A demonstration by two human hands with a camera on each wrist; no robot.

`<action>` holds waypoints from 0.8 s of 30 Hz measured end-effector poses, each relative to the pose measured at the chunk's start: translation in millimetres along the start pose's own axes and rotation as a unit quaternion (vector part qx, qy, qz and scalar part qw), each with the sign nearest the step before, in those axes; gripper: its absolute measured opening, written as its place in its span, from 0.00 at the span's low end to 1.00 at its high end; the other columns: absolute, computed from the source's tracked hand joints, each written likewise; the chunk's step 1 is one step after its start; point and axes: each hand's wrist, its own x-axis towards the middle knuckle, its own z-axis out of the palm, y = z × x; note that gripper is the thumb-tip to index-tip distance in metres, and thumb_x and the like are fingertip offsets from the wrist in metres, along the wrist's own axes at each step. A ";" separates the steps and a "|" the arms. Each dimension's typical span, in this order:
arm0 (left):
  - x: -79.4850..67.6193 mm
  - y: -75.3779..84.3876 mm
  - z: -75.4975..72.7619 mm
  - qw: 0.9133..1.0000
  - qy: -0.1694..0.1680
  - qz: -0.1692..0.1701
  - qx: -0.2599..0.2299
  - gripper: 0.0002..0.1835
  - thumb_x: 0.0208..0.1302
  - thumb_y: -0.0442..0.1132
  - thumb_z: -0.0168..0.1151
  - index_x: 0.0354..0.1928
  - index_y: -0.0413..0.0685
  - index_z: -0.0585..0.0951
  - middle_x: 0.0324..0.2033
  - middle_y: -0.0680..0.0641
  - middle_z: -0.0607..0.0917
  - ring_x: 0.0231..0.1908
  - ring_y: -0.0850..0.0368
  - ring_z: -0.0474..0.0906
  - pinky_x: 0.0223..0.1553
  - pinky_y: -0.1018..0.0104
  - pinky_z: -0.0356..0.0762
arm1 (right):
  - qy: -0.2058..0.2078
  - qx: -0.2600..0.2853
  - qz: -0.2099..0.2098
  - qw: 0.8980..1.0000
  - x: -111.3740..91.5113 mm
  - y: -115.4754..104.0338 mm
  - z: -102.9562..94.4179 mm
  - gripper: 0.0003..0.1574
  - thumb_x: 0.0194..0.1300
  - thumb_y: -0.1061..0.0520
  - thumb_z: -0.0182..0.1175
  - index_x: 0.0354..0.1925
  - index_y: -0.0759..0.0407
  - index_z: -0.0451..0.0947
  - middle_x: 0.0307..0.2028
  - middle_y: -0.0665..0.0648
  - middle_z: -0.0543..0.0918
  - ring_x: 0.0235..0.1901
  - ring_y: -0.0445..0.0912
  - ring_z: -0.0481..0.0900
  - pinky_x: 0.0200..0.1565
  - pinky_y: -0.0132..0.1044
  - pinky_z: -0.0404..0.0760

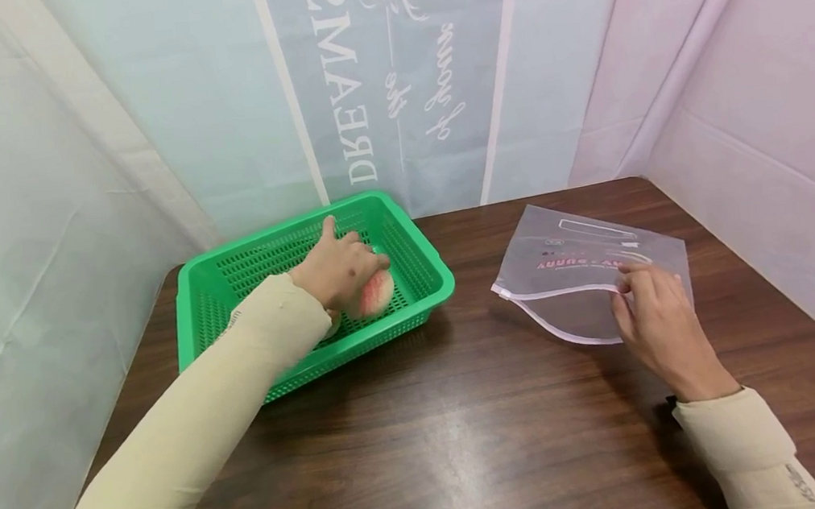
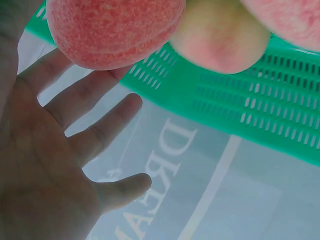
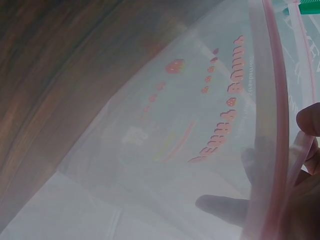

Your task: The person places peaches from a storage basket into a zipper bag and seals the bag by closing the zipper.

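In the head view my left hand point(image 1: 343, 270) reaches into a green basket point(image 1: 431, 297) and holds a pink-red peach point(image 1: 378, 294) from above. The left wrist view has that peach point(image 2: 115, 32) at the thumb, index and middle fingers, while the ring and little fingers stretch out free. A paler peach point(image 2: 220, 37) and another pink one point(image 2: 290, 20) are beside it. At the right, my right hand point(image 1: 656, 317) pinches the pink-edged mouth of a clear slider zip bag point(image 1: 523, 248). The bag's mouth gapes, and pink lettering shows on its side.
The basket and bag are on a dark brown wooden table point(image 1: 408, 424). Behind it hangs a pale blue cloth point(image 1: 219, 101) with white lettering. Light cloth walls point(image 1: 776, 141) stand at both sides, and the basket's far rim is close to the back cloth.
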 end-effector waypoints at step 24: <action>-13.8 37.2 -40.9 0.978 0.176 0.059 -0.098 0.40 0.41 0.54 0.81 0.59 0.52 0.77 0.50 0.48 0.83 0.59 0.44 0.73 0.69 0.31 0.46 | -0.025 0.001 0.006 1.000 -0.8 0.4 -3.6 0.08 0.59 0.69 0.56 0.36 0.74 0.68 0.44 0.78 0.77 0.43 0.71 0.73 0.39 0.59 0.66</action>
